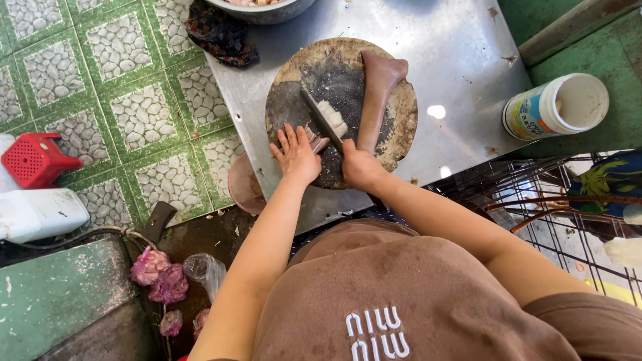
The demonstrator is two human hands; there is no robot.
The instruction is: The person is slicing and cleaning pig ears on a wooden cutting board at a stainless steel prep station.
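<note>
We note our right hand closed on the cleaver, blade running far-left, pale food piece just right of it on the round chopping block; left hand open, flat, nearer.

white jar, red stool, dark cloth

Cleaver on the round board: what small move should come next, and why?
Probably lift the cleaver slightly and bring it down again on the pale food. The right hand grips its handle, the blade lies against uncut pieces, and the left hand rests flat beside them.
</note>
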